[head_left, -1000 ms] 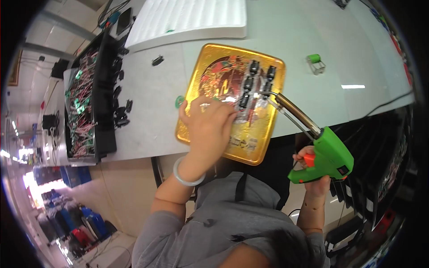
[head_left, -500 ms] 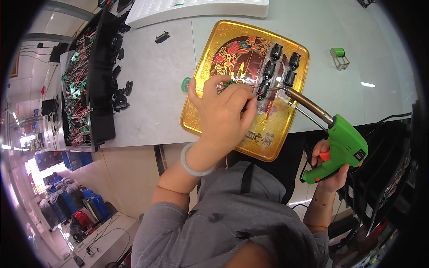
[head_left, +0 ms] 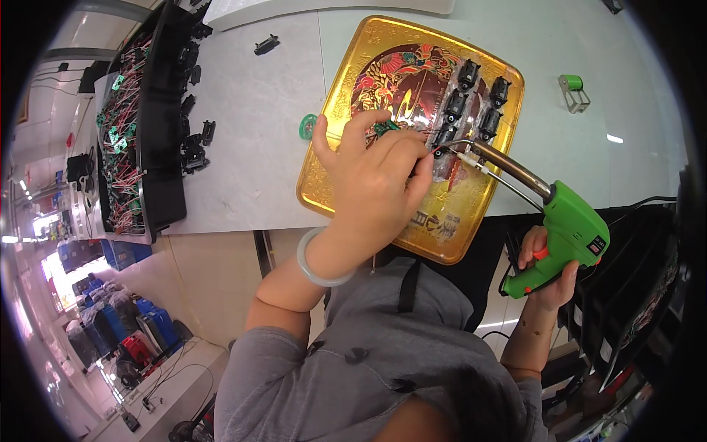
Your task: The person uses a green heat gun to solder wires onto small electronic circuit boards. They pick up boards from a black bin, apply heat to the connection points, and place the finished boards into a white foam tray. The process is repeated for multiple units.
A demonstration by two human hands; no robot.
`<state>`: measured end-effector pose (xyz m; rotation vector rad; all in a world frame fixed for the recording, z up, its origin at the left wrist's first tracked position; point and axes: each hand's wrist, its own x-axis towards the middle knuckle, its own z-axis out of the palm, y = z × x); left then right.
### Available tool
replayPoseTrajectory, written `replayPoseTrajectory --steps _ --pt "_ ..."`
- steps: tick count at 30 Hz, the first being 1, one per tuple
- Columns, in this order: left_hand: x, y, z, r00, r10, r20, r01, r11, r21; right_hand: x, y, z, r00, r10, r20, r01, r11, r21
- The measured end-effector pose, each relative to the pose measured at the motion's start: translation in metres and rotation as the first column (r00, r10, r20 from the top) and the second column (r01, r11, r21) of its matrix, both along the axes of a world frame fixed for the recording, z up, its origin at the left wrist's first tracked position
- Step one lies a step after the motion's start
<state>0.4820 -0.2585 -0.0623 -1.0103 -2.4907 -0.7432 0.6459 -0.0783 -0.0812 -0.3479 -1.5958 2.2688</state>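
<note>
My left hand (head_left: 379, 169) is over a gold tray (head_left: 324, 195), thumb and fingers pinched on thin wires (head_left: 434, 149). A small green circuit board (head_left: 384, 127) shows by its fingers. The wires reach one of several small black motor-like parts (head_left: 454, 103) standing in two rows on the tray; the exact joint is too small to make out. My right hand (head_left: 551, 283) is closed round the handle of a green soldering gun (head_left: 578, 225), a finger at its orange trigger. The gun's bent tip (head_left: 460, 144) meets or nearly meets the part beside my left fingertips.
A black bin (head_left: 166, 132) full of wired green boards stands at the left, loose black parts (head_left: 194, 155) along its side. Another black part (head_left: 266, 45) lies beyond. A white foam tray (head_left: 324, 11) is at the far edge, a green roller on a metal frame (head_left: 573, 92) at right.
The tray and table sit slightly differently in the picture. Both hands keep their grips, and the gun's tip stays by the same part near my left fingertips.
</note>
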Motion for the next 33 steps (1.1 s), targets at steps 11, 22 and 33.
replayPoseTrajectory --steps 11,22,33 --pt "0.0000 0.0008 -0.0018 1.000 -0.003 -0.010 0.003 1.000 0.007 0.0002 0.0007 -0.0035 1.000 -0.003 0.025 0.003 1.000 -0.007" --pt "-0.0001 0.0007 -0.0029 1.000 -0.002 -0.014 0.002 1.000 0.004 0.0015 -0.0008 -0.0083 1.000 0.011 0.028 -0.011 1.000 -0.013" --pt "-0.0009 0.0007 -0.0040 1.000 0.000 -0.018 0.001 1.000 0.006 0.0028 -0.0054 -0.0091 0.999 -0.005 0.033 0.005 1.000 -0.018"
